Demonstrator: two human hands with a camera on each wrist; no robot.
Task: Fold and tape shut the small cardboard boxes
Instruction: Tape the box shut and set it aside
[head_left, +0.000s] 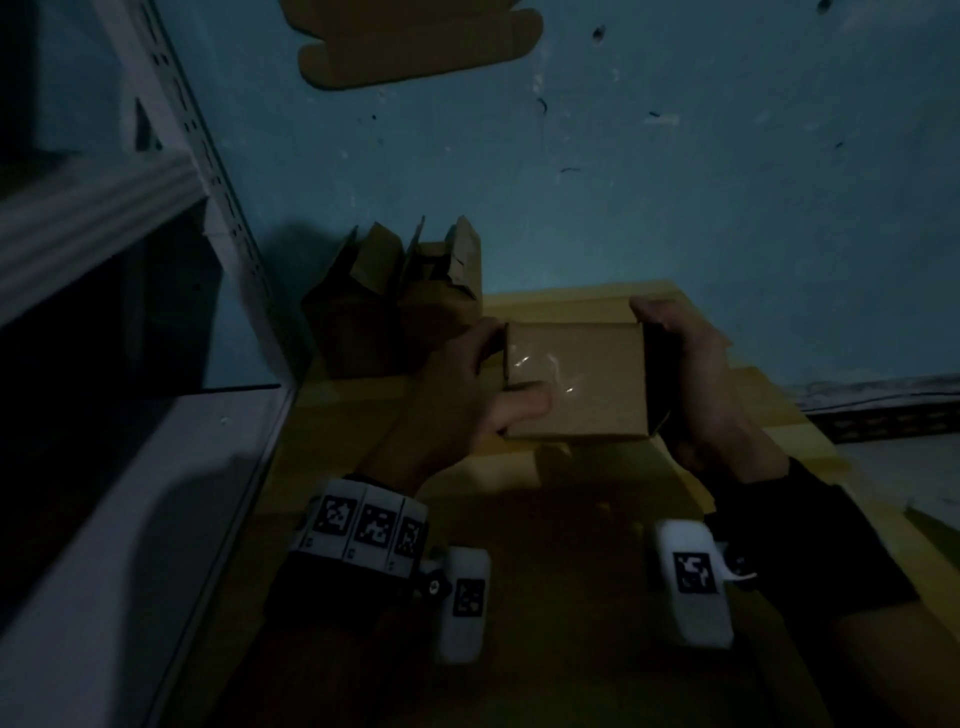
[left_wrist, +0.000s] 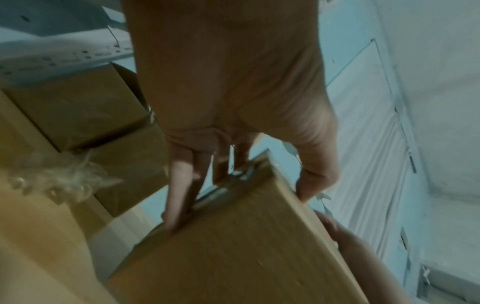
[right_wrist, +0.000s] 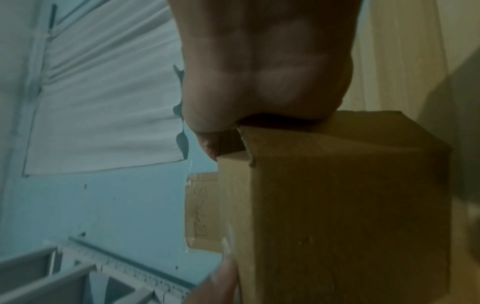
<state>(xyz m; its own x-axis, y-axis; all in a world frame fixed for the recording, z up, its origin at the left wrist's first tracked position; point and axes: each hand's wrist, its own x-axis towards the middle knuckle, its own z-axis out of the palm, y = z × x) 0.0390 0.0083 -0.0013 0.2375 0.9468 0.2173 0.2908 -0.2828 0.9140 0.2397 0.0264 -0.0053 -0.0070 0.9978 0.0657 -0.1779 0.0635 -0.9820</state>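
A small brown cardboard box (head_left: 576, 379) is held between both hands above the yellow table (head_left: 571, 519). Clear tape (head_left: 540, 369) shines across its top face. My left hand (head_left: 467, 384) grips the left end, thumb lying on top and fingers behind. My right hand (head_left: 696, 374) grips the right end, which looks dark and open. The left wrist view has my left hand (left_wrist: 244, 197) pinching the box (left_wrist: 246, 246) at a taped edge. In the right wrist view my right hand (right_wrist: 259, 92) sits over the box (right_wrist: 337, 205), and a taped piece (right_wrist: 201, 209) sticks out past one side.
Several folded boxes (head_left: 395, 312) with raised flaps stand at the table's back left against the blue wall. A flat cardboard blank (head_left: 415, 41) is high on the wall. A white metal shelf (head_left: 130, 260) runs along the left. Crumpled clear tape (left_wrist: 59, 179) lies near those boxes.
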